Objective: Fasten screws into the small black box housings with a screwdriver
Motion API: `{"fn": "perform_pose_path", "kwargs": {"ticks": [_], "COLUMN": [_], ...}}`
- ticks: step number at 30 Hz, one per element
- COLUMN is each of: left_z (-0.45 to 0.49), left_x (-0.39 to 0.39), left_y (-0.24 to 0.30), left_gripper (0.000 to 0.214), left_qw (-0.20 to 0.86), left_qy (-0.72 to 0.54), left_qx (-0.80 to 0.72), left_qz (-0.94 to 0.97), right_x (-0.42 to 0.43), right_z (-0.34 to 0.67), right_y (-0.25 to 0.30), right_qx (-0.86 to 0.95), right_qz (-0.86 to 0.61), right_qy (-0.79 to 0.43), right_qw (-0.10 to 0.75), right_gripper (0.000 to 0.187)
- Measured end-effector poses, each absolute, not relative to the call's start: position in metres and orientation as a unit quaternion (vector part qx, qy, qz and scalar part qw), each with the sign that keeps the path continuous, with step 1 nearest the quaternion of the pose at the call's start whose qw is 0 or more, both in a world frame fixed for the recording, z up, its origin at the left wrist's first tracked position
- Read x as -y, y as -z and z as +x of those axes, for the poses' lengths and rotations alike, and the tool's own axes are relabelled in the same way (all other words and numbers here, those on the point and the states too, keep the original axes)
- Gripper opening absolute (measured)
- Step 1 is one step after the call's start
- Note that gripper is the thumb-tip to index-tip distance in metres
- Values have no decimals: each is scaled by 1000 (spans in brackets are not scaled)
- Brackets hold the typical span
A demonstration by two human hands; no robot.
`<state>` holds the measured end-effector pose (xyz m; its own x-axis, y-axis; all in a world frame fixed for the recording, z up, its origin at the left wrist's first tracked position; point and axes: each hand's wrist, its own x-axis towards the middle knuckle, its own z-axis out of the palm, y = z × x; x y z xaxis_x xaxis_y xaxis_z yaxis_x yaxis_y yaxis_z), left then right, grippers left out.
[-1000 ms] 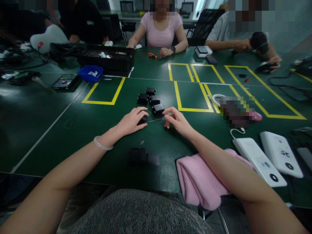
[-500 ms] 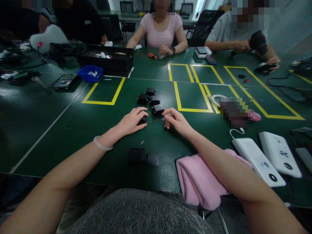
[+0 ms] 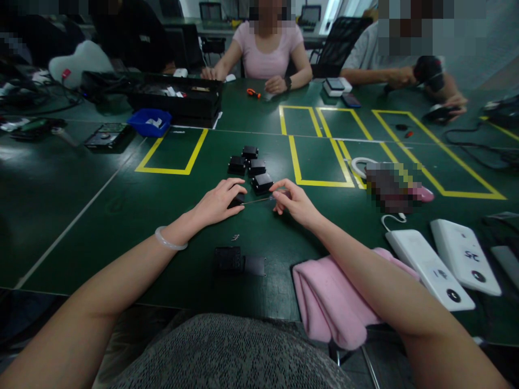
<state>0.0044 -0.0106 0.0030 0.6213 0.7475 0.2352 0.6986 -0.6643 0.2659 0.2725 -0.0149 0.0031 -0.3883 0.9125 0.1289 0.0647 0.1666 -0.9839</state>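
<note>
My left hand [image 3: 222, 201] is closed around a small black box [image 3: 237, 200] on the green table, covering most of it. In my right hand [image 3: 292, 202] is a thin screwdriver [image 3: 259, 200], pinched between the fingers. Its metal shaft points left and the tip meets the right side of the box. Just beyond my hands sit several similar black boxes [image 3: 262, 183] in a cluster. Nearer my body lie an opened black case half [image 3: 227, 260] and a flat black cover [image 3: 254, 265] side by side. A few tiny screws [image 3: 235, 237] rest above them.
A pink cloth [image 3: 328, 297] hangs over the table's front edge under my right forearm. White power banks [image 3: 430, 270] lie to the right. A blue tray [image 3: 150, 123] and a large black bin [image 3: 178, 100] stand at the back left. Co-workers sit across the table.
My hands, the black box and the screwdriver hold almost the same position. Across the table, a co-worker's hand now shows beside the black bin.
</note>
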Motion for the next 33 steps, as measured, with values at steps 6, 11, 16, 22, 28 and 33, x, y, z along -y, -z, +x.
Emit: {"fn": "perform_pose_path", "kwargs": {"ticks": [6, 11, 16, 22, 28, 33], "left_z": [0, -3, -7, -13, -20, -25], "left_x": [10, 10, 8, 9, 8, 2], "left_y": [-1, 0, 4, 7, 12, 14], "left_gripper": [36, 38, 41, 49, 54, 58], "left_qw": [92, 126, 155, 180, 202, 220], "left_qy": [-179, -188, -195, -211, -219, -203], "left_qx": [-395, -388, -385, -376, -378, -369], "left_qz": [896, 893, 889, 884, 877, 880], "right_x": [16, 15, 13, 10, -1, 5], "right_z": [272, 271, 268, 254, 221, 194], "right_y": [-4, -6, -16, -49, -77, -86], "right_qx": [661, 670, 696, 768, 840, 862], "right_qz": [-378, -381, -394, -439, -451, -461], "right_qy": [-512, -506, -475, -361, -189, -102], "right_qw": [397, 388, 368, 295, 235, 185], "right_gripper": [27, 25, 22, 16, 20, 17]}}
